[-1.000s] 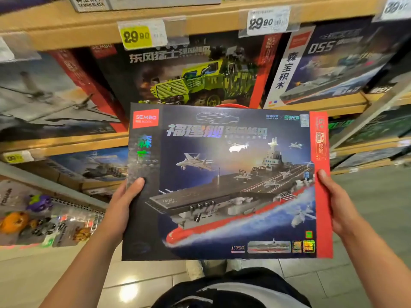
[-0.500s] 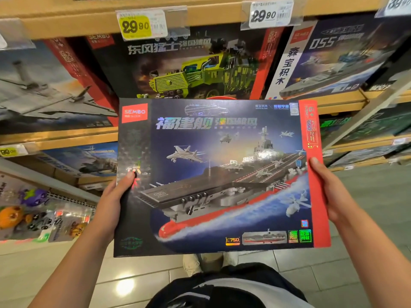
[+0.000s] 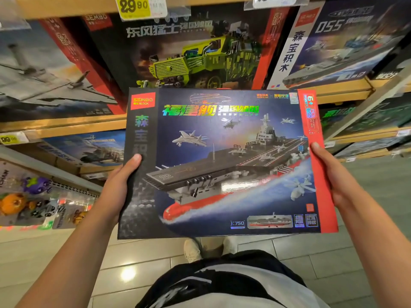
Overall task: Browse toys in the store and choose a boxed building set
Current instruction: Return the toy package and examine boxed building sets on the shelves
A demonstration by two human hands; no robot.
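- The box has come a little closer to the person over the last second and sits slightly lower against the shelves behind; the grip is unchanged. Its foil title now flashes rainbow colours, so the tilt to the light seems to have shifted. This reads as a shopper studying a likely pick, with the choice near but not settled.
- The left hand grips the box's left edge, thumb lying on the dark side strip; the right hand grips the red right edge, thumb on the front. The other fingers are hidden behind the box.
- The box is held in the air, face up, in front of the shelf and above the tiled floor, touching neither.
- It is a wide, flat carton: an aircraft carrier with a red hull on blue water, jets and helicopters around it, a red "SEMBO" badge at the top left corner, "6+" on the red band, and "1:750" near the bottom edge.
- Behind it stand a green truck set and a warship set, under a yellow "29.90" tag.
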